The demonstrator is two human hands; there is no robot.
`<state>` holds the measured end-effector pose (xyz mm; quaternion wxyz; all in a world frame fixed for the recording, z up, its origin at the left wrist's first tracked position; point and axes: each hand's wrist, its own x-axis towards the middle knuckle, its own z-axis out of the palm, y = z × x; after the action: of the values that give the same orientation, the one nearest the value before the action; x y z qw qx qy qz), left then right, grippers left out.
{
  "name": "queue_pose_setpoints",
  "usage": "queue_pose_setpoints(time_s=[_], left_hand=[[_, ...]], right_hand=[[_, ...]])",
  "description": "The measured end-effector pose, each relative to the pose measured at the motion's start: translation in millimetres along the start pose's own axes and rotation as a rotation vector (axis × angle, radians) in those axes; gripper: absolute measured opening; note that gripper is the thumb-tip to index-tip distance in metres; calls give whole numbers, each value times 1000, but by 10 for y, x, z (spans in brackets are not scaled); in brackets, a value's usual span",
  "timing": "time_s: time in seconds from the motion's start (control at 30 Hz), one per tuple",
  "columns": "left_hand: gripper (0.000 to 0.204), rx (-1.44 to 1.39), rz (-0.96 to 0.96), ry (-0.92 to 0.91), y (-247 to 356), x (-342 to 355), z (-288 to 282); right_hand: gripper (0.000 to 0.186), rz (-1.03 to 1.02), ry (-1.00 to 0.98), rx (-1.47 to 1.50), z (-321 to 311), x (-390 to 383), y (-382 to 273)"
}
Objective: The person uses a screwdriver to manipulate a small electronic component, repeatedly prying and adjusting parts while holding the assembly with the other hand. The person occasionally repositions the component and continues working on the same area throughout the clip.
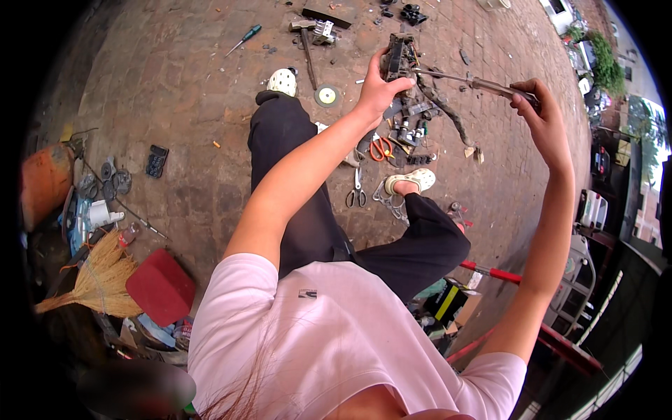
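My left hand (381,91) is closed round a grimy black part with fittings and wiring (397,56), held above the paving. My right hand (539,119) grips the handle of a long screwdriver (455,76), whose shaft reaches to the part's right side. A dark bundled cable (448,112) trails below the part. Under and around my hands lie orange-handled scissors (381,148), dark scissors (355,197), small dark components (418,159), a hammer (308,52), a cutting disc (327,96) and a teal-handled screwdriver (245,37).
My legs are spread on the brick paving (175,84). Left are an orange container (45,185), straw broom (98,273), red cushion (159,287) and black phone-like object (157,161). Right are red metal bars (490,271), boxes (448,304), a plant (603,59) and parked vehicles (593,210).
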<state>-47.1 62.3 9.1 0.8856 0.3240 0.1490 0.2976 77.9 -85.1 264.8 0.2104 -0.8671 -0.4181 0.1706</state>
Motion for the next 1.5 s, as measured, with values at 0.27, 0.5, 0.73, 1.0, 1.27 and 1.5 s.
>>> queue_pose_setpoints(time_s=[0.27,0.5,0.73,1.0,1.27,1.5], left_hand=[[81,98,67,11,45,26,-16],[89,233,119,-50,48,-13,40],[89,382,203,-109,33,-10,56],[89,463,241,-109,-138,-11,15],[90,396,111,-118,-69,-46,70],[89,468,221,-122,-172,-14,49]], right_hand=[[33,-213,-48,-774,273,-163,-134],[15,-128,233,-649,412,-94,540],[27,438,200,702,1110,-39,450],[22,384,362,711,1781,132,209],[16,328,358,858,1846,119,262],[15,365,394,848,1881,72,266]])
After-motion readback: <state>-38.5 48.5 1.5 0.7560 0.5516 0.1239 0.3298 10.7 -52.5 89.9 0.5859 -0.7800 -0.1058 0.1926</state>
